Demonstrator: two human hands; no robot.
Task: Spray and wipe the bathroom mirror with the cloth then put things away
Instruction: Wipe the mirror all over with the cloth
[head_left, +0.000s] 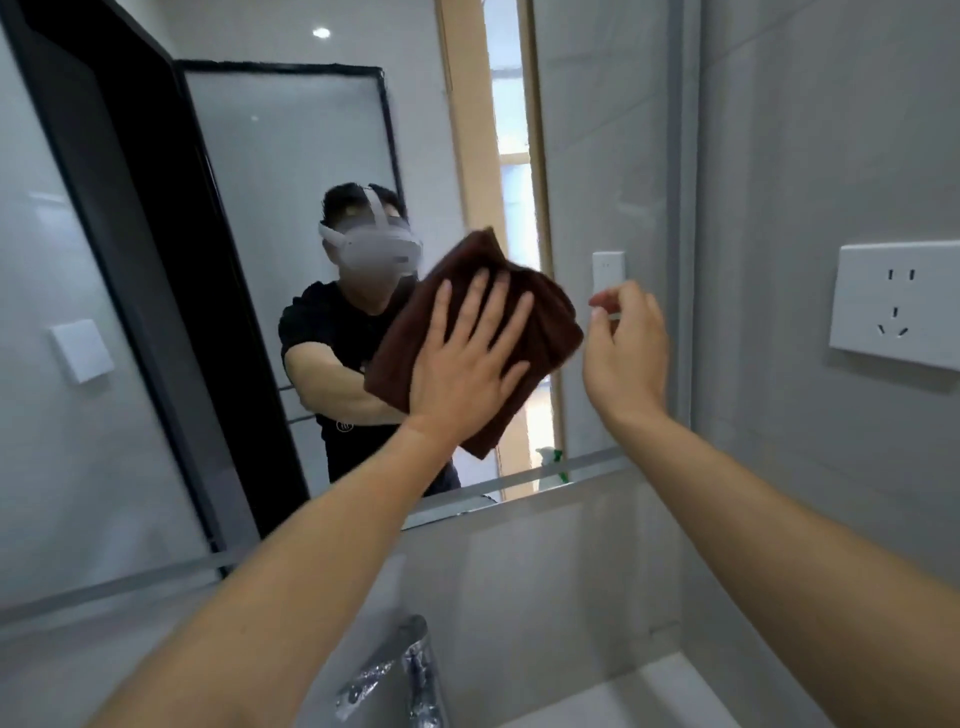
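A folded brown cloth (545, 317) lies flat against the bathroom mirror (291, 171), a little right of the mirror's middle. My left hand (467, 358) presses on it with the fingers spread. My right hand (626, 343) hovers just right of the cloth near the mirror's right edge, fingers loosely curled and holding nothing. The top of a spray bottle (553, 462), white with a green part, shows only as a reflection at the mirror's lower right corner. A person in a black shirt with a headset is reflected in the mirror.
A white wall socket (893, 306) is on the tiled wall to the right. A chrome tap (410, 670) and a white basin (649, 696) sit below. A dark door frame (156, 291) is reflected on the mirror's left.
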